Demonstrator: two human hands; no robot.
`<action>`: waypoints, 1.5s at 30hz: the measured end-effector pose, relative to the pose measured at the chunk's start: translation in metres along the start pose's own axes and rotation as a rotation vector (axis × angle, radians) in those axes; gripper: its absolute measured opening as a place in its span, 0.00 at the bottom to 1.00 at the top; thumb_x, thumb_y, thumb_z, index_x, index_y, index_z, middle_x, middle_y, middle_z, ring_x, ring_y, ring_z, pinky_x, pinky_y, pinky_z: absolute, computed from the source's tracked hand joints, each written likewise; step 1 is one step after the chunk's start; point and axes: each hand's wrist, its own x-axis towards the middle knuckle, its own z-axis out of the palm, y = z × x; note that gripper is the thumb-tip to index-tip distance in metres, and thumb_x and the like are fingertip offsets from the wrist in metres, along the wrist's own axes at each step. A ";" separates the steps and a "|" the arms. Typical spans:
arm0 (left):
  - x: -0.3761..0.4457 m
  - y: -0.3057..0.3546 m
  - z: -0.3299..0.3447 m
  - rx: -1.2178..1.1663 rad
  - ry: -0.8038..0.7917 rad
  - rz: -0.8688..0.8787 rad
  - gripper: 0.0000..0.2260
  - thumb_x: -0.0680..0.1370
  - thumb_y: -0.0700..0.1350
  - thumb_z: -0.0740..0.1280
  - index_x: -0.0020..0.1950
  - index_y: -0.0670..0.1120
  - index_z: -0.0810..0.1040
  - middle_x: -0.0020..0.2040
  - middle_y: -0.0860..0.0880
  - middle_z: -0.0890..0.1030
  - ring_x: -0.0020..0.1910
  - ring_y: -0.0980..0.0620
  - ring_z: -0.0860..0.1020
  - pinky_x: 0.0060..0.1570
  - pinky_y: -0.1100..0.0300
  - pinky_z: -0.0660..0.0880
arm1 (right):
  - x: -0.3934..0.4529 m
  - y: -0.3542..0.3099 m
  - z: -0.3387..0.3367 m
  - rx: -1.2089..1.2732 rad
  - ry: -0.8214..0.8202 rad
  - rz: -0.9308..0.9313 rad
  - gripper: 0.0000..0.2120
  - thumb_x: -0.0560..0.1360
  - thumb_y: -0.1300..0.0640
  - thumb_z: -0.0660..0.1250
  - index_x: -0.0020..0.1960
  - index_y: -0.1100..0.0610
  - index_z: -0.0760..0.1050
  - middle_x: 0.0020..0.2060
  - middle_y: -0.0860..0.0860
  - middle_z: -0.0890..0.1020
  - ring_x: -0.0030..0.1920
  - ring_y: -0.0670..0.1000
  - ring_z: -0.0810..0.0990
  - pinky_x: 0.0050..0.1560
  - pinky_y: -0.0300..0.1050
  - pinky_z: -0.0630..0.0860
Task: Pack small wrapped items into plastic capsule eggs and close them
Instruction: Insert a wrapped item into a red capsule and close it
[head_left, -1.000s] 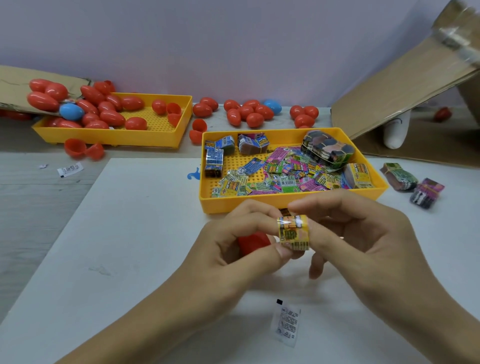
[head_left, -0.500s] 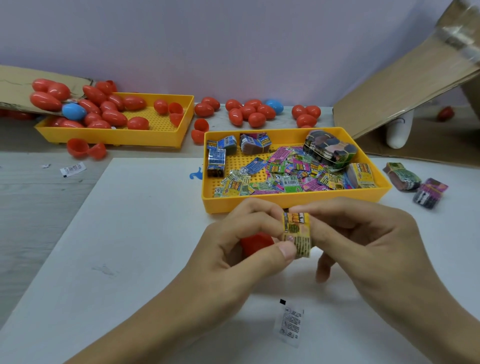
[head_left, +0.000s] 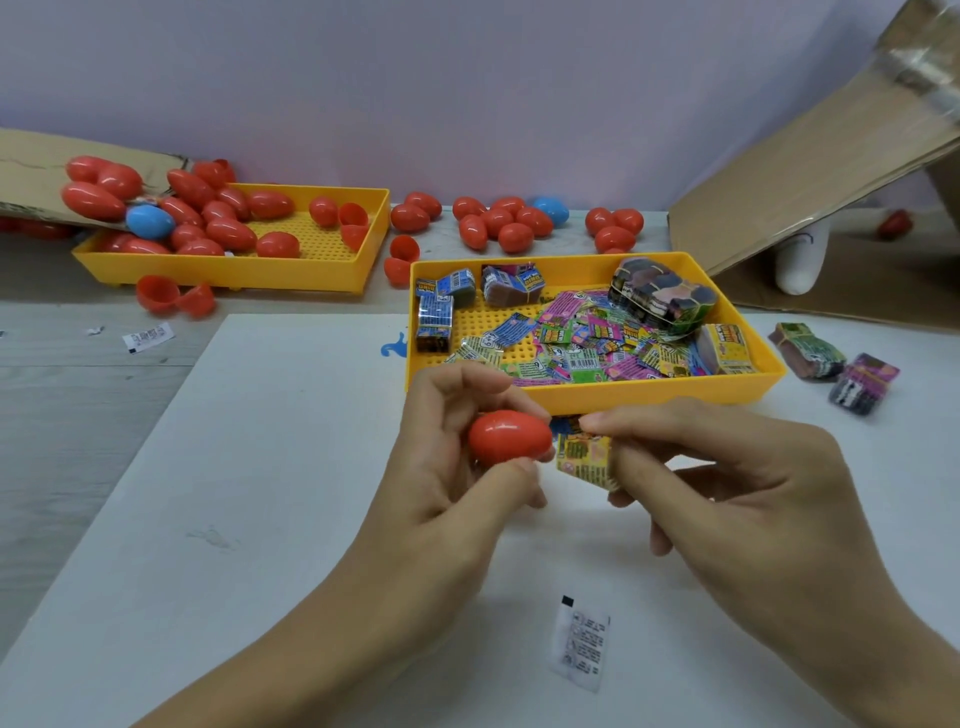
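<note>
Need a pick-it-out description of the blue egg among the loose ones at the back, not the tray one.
Start at the yellow plastic tray of wrapped items in the middle. Directly behind it, by the wall, lies a loose cluster of red plastic eggs. The blue plastic capsule egg sits at that cluster's far right end, the only non-red one there.

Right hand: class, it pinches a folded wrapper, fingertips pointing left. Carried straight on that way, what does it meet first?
Most likely the red capsule egg gripped by the left hand. The wrapper in the right hand already sits right beside it, though depth is unclear.
</note>
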 end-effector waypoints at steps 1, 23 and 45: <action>0.000 0.000 0.001 0.018 0.008 0.014 0.18 0.72 0.34 0.66 0.57 0.50 0.69 0.50 0.48 0.80 0.40 0.53 0.78 0.42 0.64 0.75 | 0.000 0.000 0.000 -0.032 -0.009 -0.014 0.09 0.71 0.61 0.71 0.46 0.49 0.85 0.37 0.41 0.84 0.33 0.46 0.84 0.23 0.39 0.74; 0.000 0.006 0.002 0.082 -0.030 0.012 0.11 0.70 0.44 0.72 0.53 0.46 0.81 0.48 0.46 0.83 0.46 0.54 0.80 0.47 0.65 0.75 | 0.001 0.001 -0.002 -0.089 -0.018 -0.086 0.05 0.73 0.52 0.69 0.46 0.47 0.83 0.38 0.40 0.83 0.35 0.48 0.82 0.26 0.47 0.75; 0.000 0.013 0.004 0.084 0.052 -0.063 0.09 0.71 0.40 0.70 0.49 0.46 0.84 0.44 0.46 0.84 0.42 0.50 0.82 0.42 0.66 0.77 | 0.000 0.001 -0.001 -0.052 -0.017 -0.036 0.04 0.72 0.52 0.71 0.46 0.45 0.82 0.35 0.44 0.82 0.35 0.49 0.82 0.22 0.48 0.72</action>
